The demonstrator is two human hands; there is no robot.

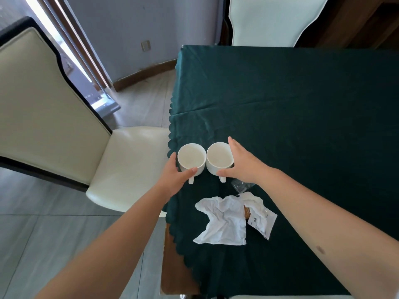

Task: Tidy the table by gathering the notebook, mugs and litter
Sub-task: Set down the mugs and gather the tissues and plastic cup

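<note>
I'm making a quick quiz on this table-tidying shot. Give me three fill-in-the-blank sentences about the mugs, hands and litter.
1. Each hand grips one white ____: left hand, right hand.
2. The left mug and right mug stand ____ on the green tablecloth.
3. The crumpled tissue lies ____ to the person than the mugs.

Missing words: mug; upright; nearer

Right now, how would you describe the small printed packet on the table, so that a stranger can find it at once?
Start at the dark green tablecloth and come to its near left part, below the two white mugs. There lies a crumpled white tissue; the packet lies directly right of it, partly under another tissue. Unlike the tissues, it is flat, with small printed text.
</note>
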